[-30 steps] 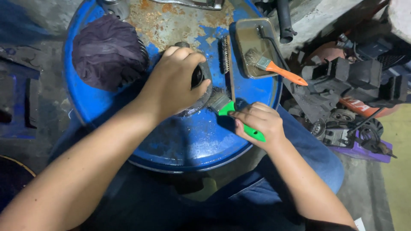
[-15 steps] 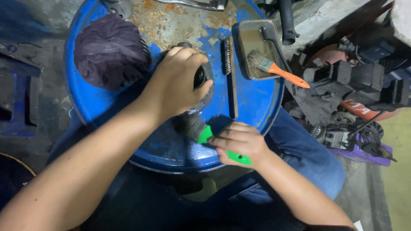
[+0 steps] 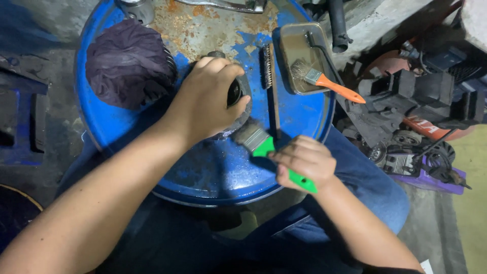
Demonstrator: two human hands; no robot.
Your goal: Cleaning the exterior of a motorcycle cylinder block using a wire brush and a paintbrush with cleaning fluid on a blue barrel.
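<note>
Left hand (image 3: 205, 101) is clamped down over a dark round part (image 3: 234, 96) on the blue drum (image 3: 213, 172), fingers curled over its top, grip clenched on it. The part sits near the middle of the drum lid, mostly hidden under the palm. Right hand (image 3: 304, 160) has a firm grip on the green brush (image 3: 264, 147), its bristles pressed against the near side of the part, green handle poking out below the fist. Just beyond the brush lies a wire brush (image 3: 269, 76), long and thin, flat on the lid. To its right, a shallow tray (image 3: 289, 38) of brownish liquid, with an orange brush (image 3: 329, 83) resting in it, handle sticking out over the rim. On the left of the lid, a dark rag (image 3: 127, 61) in a heap. Rust shows across the far part of the drum.
</note>
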